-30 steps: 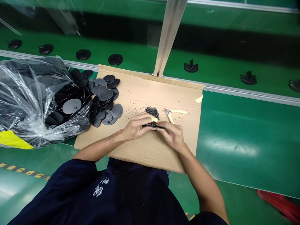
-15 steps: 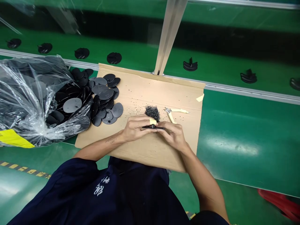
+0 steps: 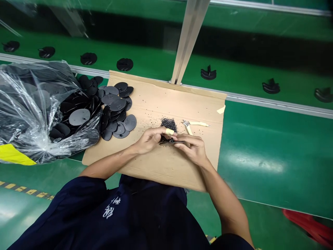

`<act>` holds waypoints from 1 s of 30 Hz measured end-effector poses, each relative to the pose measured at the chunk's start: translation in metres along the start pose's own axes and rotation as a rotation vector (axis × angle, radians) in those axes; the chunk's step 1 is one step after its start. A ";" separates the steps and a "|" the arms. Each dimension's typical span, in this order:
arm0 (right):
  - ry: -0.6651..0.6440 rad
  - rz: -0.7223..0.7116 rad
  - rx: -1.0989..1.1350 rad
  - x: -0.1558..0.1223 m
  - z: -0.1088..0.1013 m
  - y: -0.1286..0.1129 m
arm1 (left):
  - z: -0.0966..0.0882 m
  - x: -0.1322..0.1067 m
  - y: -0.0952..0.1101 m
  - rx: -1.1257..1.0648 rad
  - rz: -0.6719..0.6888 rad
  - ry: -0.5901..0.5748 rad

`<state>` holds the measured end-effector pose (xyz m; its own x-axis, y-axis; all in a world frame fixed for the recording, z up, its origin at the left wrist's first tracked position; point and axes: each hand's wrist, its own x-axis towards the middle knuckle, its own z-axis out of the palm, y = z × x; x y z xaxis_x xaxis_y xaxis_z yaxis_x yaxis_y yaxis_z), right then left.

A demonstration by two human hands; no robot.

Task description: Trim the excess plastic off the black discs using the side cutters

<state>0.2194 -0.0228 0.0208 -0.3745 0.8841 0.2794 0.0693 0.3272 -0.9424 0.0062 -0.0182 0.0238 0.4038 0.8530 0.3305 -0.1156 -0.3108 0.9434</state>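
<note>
My left hand [image 3: 149, 139] and my right hand [image 3: 191, 148] meet over a cardboard sheet [image 3: 156, 163]. Together they pinch a flat black plastic disc [image 3: 174, 141], seen edge-on between the fingertips. A strip of yellow tape [image 3: 169, 131] wraps one finger of my left hand. Just beyond the hands lies a small heap of black plastic trimmings [image 3: 169, 123], with yellow-handled cutters [image 3: 194, 125] to its right.
A clear plastic bag [image 3: 33, 111] full of black discs spills a pile of them [image 3: 114, 107] onto the cardboard's left side. Behind runs a green conveyor [image 3: 161, 66] carrying spaced black parts [image 3: 125, 64]. A metal post [image 3: 188, 38] rises at the cardboard's far edge.
My left fingers have shifted a little on the disc's edge. The black parts on the conveyor have drifted left.
</note>
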 end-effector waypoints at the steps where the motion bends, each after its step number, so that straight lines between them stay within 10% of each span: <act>1: -0.012 0.020 0.021 0.000 0.000 -0.001 | 0.000 0.000 0.000 -0.061 -0.057 -0.004; 17: -0.150 -0.039 0.153 0.005 -0.007 -0.006 | -0.010 0.006 0.010 -0.085 -0.181 -0.300; 22: 0.084 -0.053 -0.017 0.001 -0.001 -0.005 | -0.001 0.000 -0.001 -0.084 -0.154 -0.093; 30: 0.069 0.027 -0.680 0.004 -0.039 0.014 | 0.001 0.000 -0.012 0.154 -0.140 0.255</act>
<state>0.2547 -0.0019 0.0157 -0.3062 0.9067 0.2901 0.6515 0.4218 -0.6306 0.0088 -0.0150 0.0119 0.1636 0.9634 0.2121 0.0717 -0.2261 0.9715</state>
